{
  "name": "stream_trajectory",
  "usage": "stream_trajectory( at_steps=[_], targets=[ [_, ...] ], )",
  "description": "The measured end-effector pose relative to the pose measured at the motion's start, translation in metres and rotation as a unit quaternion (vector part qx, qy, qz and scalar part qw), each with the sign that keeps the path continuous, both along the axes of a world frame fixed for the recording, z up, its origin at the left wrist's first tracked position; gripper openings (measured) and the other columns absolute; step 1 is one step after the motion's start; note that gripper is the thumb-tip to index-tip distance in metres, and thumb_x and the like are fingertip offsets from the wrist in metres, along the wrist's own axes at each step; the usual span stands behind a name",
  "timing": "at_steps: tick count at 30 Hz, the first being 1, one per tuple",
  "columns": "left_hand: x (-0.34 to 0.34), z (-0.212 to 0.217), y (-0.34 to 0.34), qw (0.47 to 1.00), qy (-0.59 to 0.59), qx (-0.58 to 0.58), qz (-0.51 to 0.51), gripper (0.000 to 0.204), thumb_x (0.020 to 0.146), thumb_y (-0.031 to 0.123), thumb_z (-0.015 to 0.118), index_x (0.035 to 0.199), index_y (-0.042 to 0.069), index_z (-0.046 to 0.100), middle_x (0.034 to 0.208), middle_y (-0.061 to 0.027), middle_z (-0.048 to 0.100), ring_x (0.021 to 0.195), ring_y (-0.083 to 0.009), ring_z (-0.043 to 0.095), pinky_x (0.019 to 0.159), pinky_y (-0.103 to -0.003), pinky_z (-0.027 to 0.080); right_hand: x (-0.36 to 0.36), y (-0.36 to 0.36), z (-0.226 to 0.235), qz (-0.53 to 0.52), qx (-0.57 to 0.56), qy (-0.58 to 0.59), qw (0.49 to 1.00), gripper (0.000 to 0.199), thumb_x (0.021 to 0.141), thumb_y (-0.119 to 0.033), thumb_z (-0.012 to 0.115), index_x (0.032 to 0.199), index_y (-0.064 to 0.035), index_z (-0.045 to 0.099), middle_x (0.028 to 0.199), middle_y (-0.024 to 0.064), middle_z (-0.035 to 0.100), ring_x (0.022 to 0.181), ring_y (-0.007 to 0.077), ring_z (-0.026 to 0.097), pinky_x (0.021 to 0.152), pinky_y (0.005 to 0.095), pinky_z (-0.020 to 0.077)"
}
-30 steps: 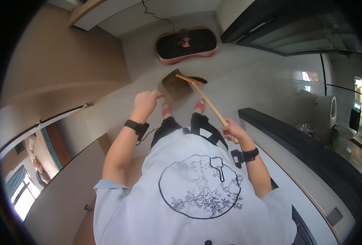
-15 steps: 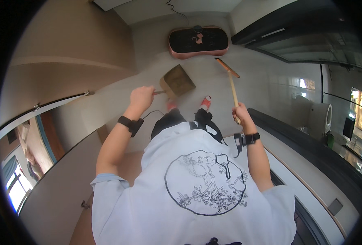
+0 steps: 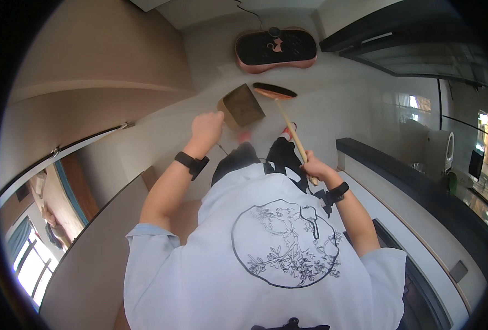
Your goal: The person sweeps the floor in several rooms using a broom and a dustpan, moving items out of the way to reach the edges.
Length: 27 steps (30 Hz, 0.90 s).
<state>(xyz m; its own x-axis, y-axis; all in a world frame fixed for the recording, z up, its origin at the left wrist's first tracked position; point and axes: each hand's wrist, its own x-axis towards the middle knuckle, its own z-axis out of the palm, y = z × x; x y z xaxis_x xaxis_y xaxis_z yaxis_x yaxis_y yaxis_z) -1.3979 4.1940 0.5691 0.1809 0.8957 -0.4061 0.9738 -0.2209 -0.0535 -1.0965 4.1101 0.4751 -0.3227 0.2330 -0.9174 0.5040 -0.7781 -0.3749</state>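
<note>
Closed in a fist, my left hand (image 3: 206,130) grips the handle of a brown dustpan (image 3: 243,108), whose open edge faces up and to the right. The handle itself is hidden behind the fist. My right hand (image 3: 316,166) is wrapped round the pale stick of a broom (image 3: 289,122), near the stick's end. The broom's orange head with dark bristles (image 3: 275,91) is just right of the dustpan's far corner, over the pale floor. My feet in red slippers (image 3: 289,131) stand below the two tools.
A black and pink vibration plate (image 3: 276,49) with a cat picture lies ahead against the wall, its cord running up. A brown cabinet (image 3: 106,49) fills the left. At right are a dark-framed glass door (image 3: 420,58), a dark ledge (image 3: 409,181) and a toilet (image 3: 441,148).
The broom head has swung left, from near the vibration plate's right end to beside the dustpan. My right hand has come down and slightly left; my left hand has moved right.
</note>
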Motion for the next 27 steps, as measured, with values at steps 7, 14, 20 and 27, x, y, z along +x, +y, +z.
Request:
stream_trajectory(
  at_steps=[7,14,20,27],
  targets=[
    [0.000,-0.013,0.008,0.998,-0.030,0.004,-0.051,0.007,0.065,0.007,0.050,0.070,0.007,0.055,0.063,-0.0121,0.056,0.061,-0.0292,0.056,0.053,-0.038,0.044,0.016,0.002,0.033,-0.103,-0.064,0.096,0.988,0.049,0.072,-0.002,0.048,0.117,-0.0067,0.026,0.056,0.0033,0.041,0.035,0.0091,0.037,0.031,0.0223,0.0293],
    [-0.024,0.026,-0.018,0.997,0.035,-0.047,0.045,0.007,0.069,0.009,0.050,0.072,0.007,0.056,0.071,-0.0122,0.057,0.069,-0.0281,0.056,0.057,-0.037,0.044,0.041,-0.005,0.056,-0.318,-0.182,0.109,0.924,0.036,0.074,-0.004,0.050,0.106,-0.0084,0.035,0.051,-0.0002,0.036,0.031,0.0050,0.030,0.028,0.0181,0.0223],
    [-0.048,0.054,-0.020,0.996,0.054,-0.022,0.062,0.010,0.071,0.011,0.048,0.075,0.011,0.057,0.066,-0.0126,0.056,0.064,-0.0272,0.056,0.054,-0.037,0.043,0.052,0.015,0.030,-0.370,-0.061,0.027,0.927,0.015,0.071,-0.003,0.047,0.080,-0.0059,0.036,0.050,0.0017,0.038,0.033,0.0077,0.035,0.028,0.0220,0.0289],
    [-0.037,0.032,-0.016,1.000,0.020,0.018,-0.004,0.006,0.068,0.012,0.052,0.072,0.008,0.053,0.060,-0.0124,0.054,0.056,-0.0275,0.054,0.049,-0.037,0.043,0.049,0.044,-0.025,-0.317,-0.036,-0.007,0.948,0.019,0.070,0.000,0.046,0.084,-0.0050,0.033,0.052,0.0030,0.039,0.036,0.0090,0.038,0.030,0.0244,0.0318]
  ],
)
